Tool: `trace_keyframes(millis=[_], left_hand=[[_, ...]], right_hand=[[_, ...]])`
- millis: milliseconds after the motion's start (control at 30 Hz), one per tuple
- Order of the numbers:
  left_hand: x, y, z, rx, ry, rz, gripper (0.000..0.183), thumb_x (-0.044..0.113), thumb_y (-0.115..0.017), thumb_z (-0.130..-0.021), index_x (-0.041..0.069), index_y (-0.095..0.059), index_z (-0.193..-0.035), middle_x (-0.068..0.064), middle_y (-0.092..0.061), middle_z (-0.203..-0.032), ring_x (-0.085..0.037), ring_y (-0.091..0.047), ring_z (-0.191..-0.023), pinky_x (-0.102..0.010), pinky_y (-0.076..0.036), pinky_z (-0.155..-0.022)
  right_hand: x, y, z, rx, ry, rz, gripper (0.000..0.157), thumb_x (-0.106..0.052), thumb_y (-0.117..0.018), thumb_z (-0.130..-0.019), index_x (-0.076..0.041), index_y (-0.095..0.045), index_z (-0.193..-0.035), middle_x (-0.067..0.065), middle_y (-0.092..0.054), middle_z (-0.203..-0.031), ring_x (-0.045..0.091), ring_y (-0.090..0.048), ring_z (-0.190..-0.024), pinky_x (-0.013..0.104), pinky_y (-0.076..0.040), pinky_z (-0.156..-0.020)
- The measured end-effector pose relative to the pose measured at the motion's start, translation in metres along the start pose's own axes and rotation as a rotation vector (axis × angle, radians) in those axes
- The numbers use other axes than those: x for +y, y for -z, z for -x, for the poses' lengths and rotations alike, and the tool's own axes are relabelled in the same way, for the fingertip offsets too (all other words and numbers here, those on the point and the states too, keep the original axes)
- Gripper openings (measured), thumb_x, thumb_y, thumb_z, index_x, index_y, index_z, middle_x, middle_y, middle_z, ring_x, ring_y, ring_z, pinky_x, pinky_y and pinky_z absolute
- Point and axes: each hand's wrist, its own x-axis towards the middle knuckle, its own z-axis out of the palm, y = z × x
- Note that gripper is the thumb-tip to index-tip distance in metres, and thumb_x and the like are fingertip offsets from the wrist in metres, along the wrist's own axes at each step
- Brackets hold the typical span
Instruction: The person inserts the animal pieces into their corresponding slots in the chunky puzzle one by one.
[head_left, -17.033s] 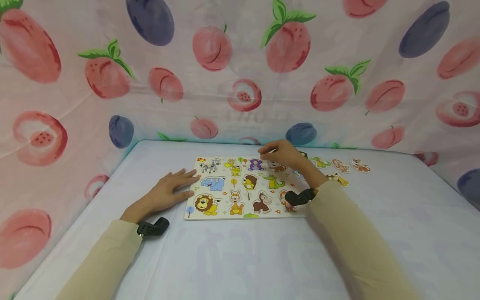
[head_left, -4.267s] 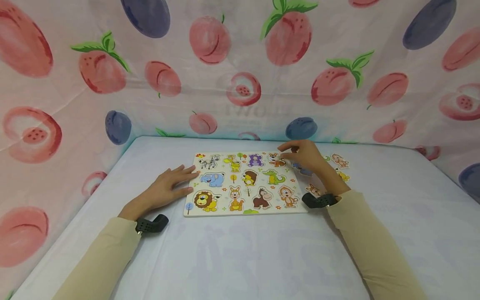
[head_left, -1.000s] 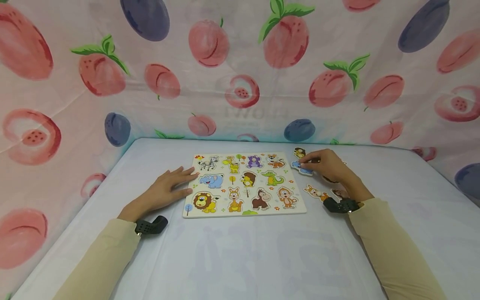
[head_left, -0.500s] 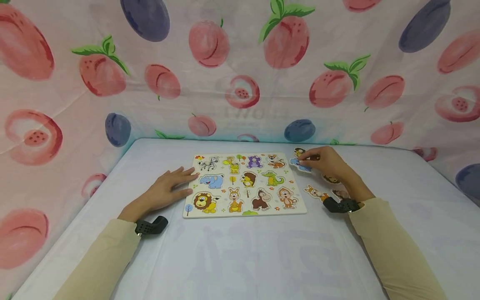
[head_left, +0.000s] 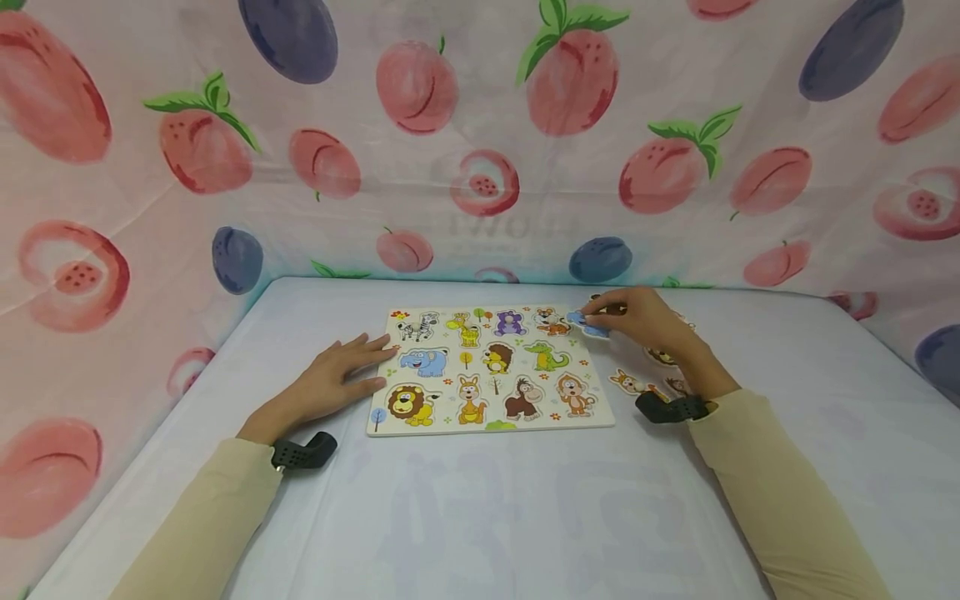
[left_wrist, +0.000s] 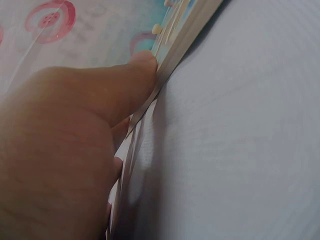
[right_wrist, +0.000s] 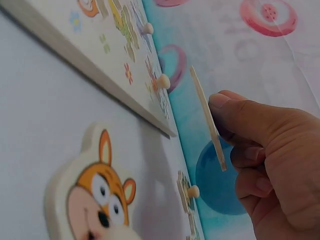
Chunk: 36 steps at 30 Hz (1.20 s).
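Observation:
My left hand (head_left: 326,375) rests with spread fingers at the left edge of the white animal puzzle board (head_left: 442,429). In the left wrist view its thumb (left_wrist: 125,85) presses against the board's edge. My right hand (head_left: 641,321) pinches a blue elephant puzzle piece (head_left: 590,325) between thumb and fingers. The piece overlaps the board's upper right corner in the head view, beside the tiger (head_left: 552,322). Seen edge-on in the right wrist view, the elephant piece (right_wrist: 207,117) is tilted and raised above the table. On the board, the elephant picture (head_left: 423,362) is at the left of the middle row.
Loose pieces lie right of the board: a kangaroo (head_left: 626,382), a lion (head_left: 662,357) and others partly hidden by the right hand and wrist. Wooden knobs (right_wrist: 163,81) stand up from pieces on the board. A fruit-patterned cloth (head_left: 487,225) hangs behind the white table.
In the last second my right hand has lifted the elephant piece and moved it left to the board's upper right corner. My left hand has stayed at the board's edge.

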Motion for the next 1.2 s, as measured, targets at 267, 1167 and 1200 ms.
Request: trace_keyframes(millis=[267, 1167, 1200], left_hand=[[0.0, 0.0, 0.0, 0.003, 0.0, 0.007, 0.055, 0.038, -0.058, -0.095, 0.014, -0.046, -0.143, -0.007, -0.033, -0.153, -0.033, -0.014, -0.143, -0.055, -0.004, -0.114], [-0.003, -0.002, -0.001, 0.015, -0.004, 0.002, 0.055, 0.038, -0.058, -0.094, 0.015, -0.047, -0.143, -0.006, -0.033, -0.152, -0.035, -0.016, -0.143, -0.055, -0.005, -0.114], [-0.003, -0.002, -0.001, 0.016, -0.003, 0.003, 0.055, 0.038, -0.058, -0.094, 0.015, -0.047, -0.143, -0.007, -0.033, -0.152, -0.035, -0.016, -0.143, -0.055, -0.005, -0.114]], right_hand=[[-0.017, -0.005, -0.007, -0.014, 0.026, -0.021, 0.019, -0.028, -0.071, -0.088, -0.018, -0.075, -0.103, 0.001, -0.067, -0.09, 0.02, -0.051, -0.072, 0.028, -0.044, -0.059], [-0.084, -0.043, -0.037, -0.104, 0.301, -0.175, 0.014, -0.019, -0.07, -0.089, -0.015, -0.076, -0.101, 0.01, -0.055, -0.059, 0.015, -0.034, -0.047, 0.027, -0.029, -0.044], [-0.086, -0.045, -0.038, -0.107, 0.311, -0.176, 0.014, -0.019, -0.07, -0.089, -0.014, -0.076, -0.1, 0.009, -0.056, -0.06, 0.016, -0.034, -0.047, 0.027, -0.029, -0.045]])
